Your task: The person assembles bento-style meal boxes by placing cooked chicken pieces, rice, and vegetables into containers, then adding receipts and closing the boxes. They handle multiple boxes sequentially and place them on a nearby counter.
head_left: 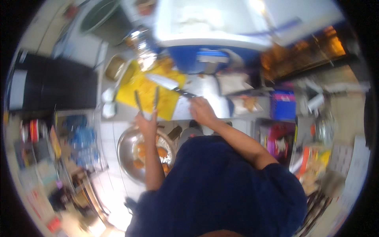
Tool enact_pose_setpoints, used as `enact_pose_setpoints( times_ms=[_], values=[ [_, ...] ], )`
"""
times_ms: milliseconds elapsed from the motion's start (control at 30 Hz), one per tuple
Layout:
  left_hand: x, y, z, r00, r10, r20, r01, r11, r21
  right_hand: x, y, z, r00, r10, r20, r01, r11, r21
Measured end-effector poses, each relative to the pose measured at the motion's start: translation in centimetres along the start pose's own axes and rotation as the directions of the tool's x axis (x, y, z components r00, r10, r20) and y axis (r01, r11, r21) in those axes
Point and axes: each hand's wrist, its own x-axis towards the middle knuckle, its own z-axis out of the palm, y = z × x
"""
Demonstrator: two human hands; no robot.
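Observation:
My left hand [147, 123] is closed around a pair of tongs [156, 98], whose two arms point away from me, spread apart over the yellow cutting board [170, 106]. In my right hand [203, 112] is the dark handle of a large kitchen knife [163, 81]. Its broad blade lies across the board's right part, pointing to the far left; whether it touches the board I cannot tell. Blurred yellowish bits show on the board. Below my left forearm stands a wide steel bowl [124, 156] with several orange-brown food pieces in it.
Small white containers [109, 103] stand left of the board, and a shiny foil-like item [146, 57] is behind it. A blue-and-white cooler [179, 59] borders the far side. At the right are paper-lined trays [233, 82] and a blue-purple box [283, 104].

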Motion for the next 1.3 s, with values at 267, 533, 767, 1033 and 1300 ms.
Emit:
enact_pose_setpoints(
  times_ms=[267, 533, 767, 1033, 1300],
  values=[
    [3.2, 0.8, 3.6, 0.960, -0.183, 0.213, 0.161, 0.980, 0.117, -10.3, 0.0, -11.8, 0.920, 0.350, -0.175, -0.309, 0.924, 0.223],
    [2.4, 6.9, -1.9, 0.924, -0.024, -0.382, -0.082, 0.963, -0.257, -22.2, 15.1, -27.2, 0.364, 0.447, -0.817, -0.771, 0.637, 0.005],
    [-4.1, 26.0, -7.8, 0.824, 0.103, -0.558, -0.444, 0.728, -0.522, -34.0, 37.8, -44.1, 0.236, 0.708, -0.665, -0.961, 0.069, -0.268],
    [-17.4, 57.0, -5.0, 0.270, 0.963, 0.026, -0.449, 0.150, -0.881, -35.5, 46.9, -50.4, 0.591, 0.784, 0.189, -0.607, 0.587, -0.535],
    [-25.8, 79.0, -8.7, 0.291, 0.936, -0.197, -0.322, -0.098, -0.942, -25.2, 25.3, -71.3, 0.888, 0.210, 0.410, -0.190, 0.978, -0.091]
  ],
)
